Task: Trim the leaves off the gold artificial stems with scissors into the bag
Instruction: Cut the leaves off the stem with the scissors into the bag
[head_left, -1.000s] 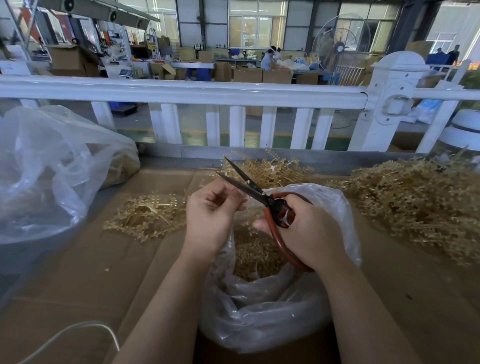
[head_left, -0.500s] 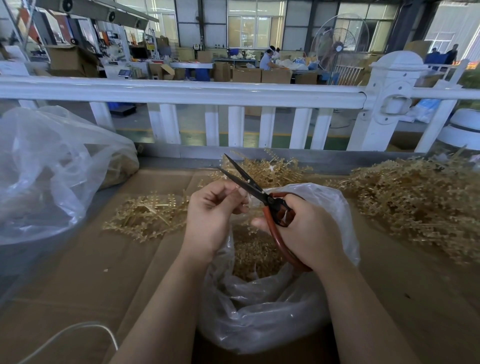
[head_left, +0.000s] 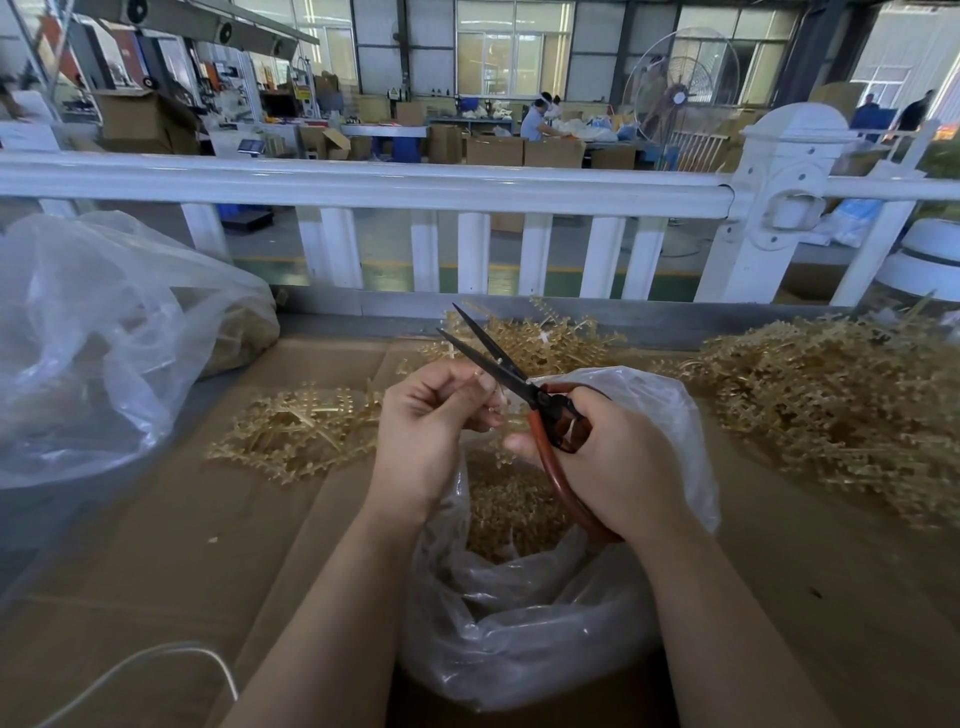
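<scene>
Gold stem piece (head_left: 493, 402), small and mostly hidden, pinched at fingertips of left hand (head_left: 434, 423) directly above open mouth of clear plastic bag (head_left: 670, 415); fingers curled tight round it, length of piece not discernible. Scissors (head_left: 519, 382), red-handled and dark-bladed, gripped by right hand (head_left: 618, 457) through the handle loops; blades parted to a narrow V, tips pointing toward far edge of worktop, pivot just beside left fingertips.

Risks, as judged: blades closing very near left thumb and forefinger, so a nick if the piece is held too short or slips; trimmed leaves springing sideways past bag rim onto cardboard worktop (head_left: 182, 561), since cutting point sits near far lip of bag rather than over its centre; soft bag wall folding inward under right wrist and narrowing the mouth; stem twisting between blades instead of shearing, given thin flexible plastic.

Containers: bag at near-centre of worktop, holding a mound of gold leaf trimmings (head_left: 511, 509), roughly part-filled, rim slumped open. Second, larger clear bag (head_left: 93, 358) at left edge, crumpled, with gold material dimly visible through its far side; amount not clear.

Loose stock: flat gold sprigs (head_left: 301, 434) left of hands, a further cluster (head_left: 540, 343) behind scissors toward far edge, large heap of gold stems (head_left: 831, 400) at right edge. White fence rail (head_left: 363, 182) beyond far edge.
</scene>
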